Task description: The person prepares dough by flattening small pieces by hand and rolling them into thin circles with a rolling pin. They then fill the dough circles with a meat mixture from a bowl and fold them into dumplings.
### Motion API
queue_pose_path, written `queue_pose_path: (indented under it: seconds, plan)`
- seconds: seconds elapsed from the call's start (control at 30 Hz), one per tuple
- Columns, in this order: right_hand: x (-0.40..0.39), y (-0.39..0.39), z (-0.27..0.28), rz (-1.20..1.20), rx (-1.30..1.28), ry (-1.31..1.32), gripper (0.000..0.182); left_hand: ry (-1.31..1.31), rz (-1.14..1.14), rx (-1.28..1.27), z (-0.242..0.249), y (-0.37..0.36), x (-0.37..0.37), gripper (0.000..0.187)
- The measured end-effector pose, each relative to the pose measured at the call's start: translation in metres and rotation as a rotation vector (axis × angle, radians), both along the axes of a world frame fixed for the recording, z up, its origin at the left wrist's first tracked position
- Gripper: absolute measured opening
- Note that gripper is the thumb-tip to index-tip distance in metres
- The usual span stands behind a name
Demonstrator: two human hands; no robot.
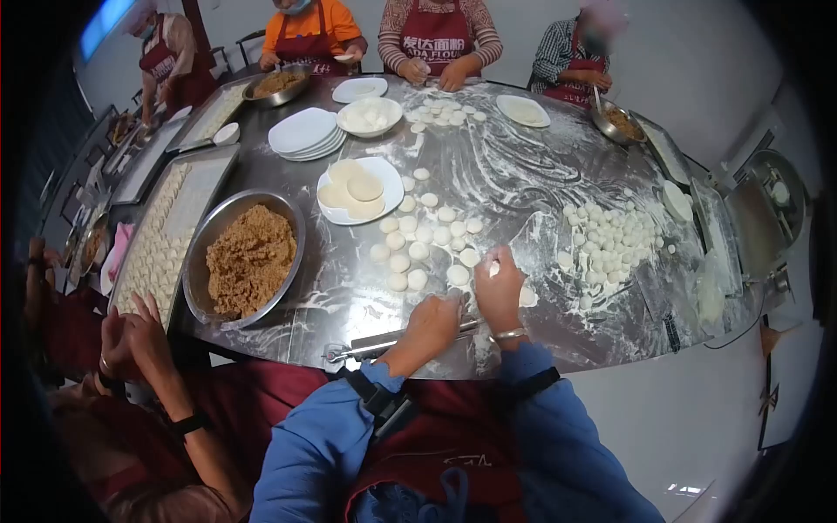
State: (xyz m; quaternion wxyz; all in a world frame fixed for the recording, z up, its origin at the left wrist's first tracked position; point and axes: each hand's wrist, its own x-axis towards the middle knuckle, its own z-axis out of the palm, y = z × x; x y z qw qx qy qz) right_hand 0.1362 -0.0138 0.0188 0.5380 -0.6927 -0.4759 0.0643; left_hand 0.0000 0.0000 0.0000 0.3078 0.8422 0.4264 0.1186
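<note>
Fingers (493, 264) of the right hand (500, 292) are pinched together on a small dough piece (494, 269), lifted just above the floured metal table (523, 187) at lower centre of the frame. Left hand (432, 324) lies palm-down on a thin rolling pin (397, 339) that runs along the table's near edge; whether its fingers curl round the pin I cannot tell.

Just left of and above the pinched piece, a loose cluster of dough rounds (420, 244) is spread on the flour. Further right sits a second, denser heap of dough pieces (610, 244). Above the cluster, a white plate (384, 174) carries flattened wrappers (353, 187). At left centre, a steel bowl (209, 235) holds brown minced filling (250, 259), with a tray of finished dumplings (161, 240) beside it. In the lower left corner, a neighbouring person's hands (135, 336) hover near the bowl. Other people in red aprons work along the far edge.
</note>
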Motion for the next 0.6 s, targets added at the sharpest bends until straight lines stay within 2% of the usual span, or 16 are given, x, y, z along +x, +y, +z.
queue_pose_path:
  seconds: [0.07,0.1,0.13,0.23,0.27,0.3,0.37,0.43,0.5,0.57,0.6]
  plan:
    - [-0.010,0.001,-0.003,-0.020,0.023,-0.028,0.014,-0.062,-0.015,0.090,-0.010,0.014,-0.009,0.013]
    - [0.017,-0.050,0.011,-0.023,-0.098,-0.085,0.014,-0.155,0.007,0.004,-0.010,-0.026,0.019,0.013]
    - [0.013,-0.061,0.005,-0.033,-0.113,-0.036,0.013,-0.122,-0.021,-0.031,-0.007,-0.019,0.005,0.012]
    - [0.001,-0.072,-0.005,-0.039,0.059,-0.075,0.013,-0.114,-0.038,-0.105,0.007,-0.011,-0.018,0.012]
    - [0.003,-0.063,-0.005,-0.015,0.110,-0.105,0.011,-0.097,-0.062,-0.098,0.006,-0.013,-0.017,0.012]
    - [0.005,-0.048,-0.007,-0.003,0.058,0.021,0.008,-0.088,-0.090,-0.087,0.007,-0.015,-0.014,0.012]
    - [0.004,-0.015,0.002,0.000,-0.015,-0.011,0.008,-0.025,-0.055,-0.025,0.007,-0.013,-0.001,0.012]
    - [0.004,-0.012,0.000,-0.023,-0.003,-0.030,0.008,-0.110,0.052,0.052,0.000,-0.004,0.007,0.012]
    - [0.003,-0.024,-0.002,-0.026,0.001,-0.057,0.008,-0.172,-0.008,0.152,-0.008,-0.003,-0.004,0.011]
    - [0.005,-0.061,-0.006,0.004,0.058,0.010,0.008,-0.066,-0.062,-0.025,0.001,-0.006,-0.016,0.010]
    - [0.005,-0.059,-0.003,0.008,0.058,0.012,0.008,-0.122,-0.067,-0.077,0.002,-0.006,-0.021,0.010]
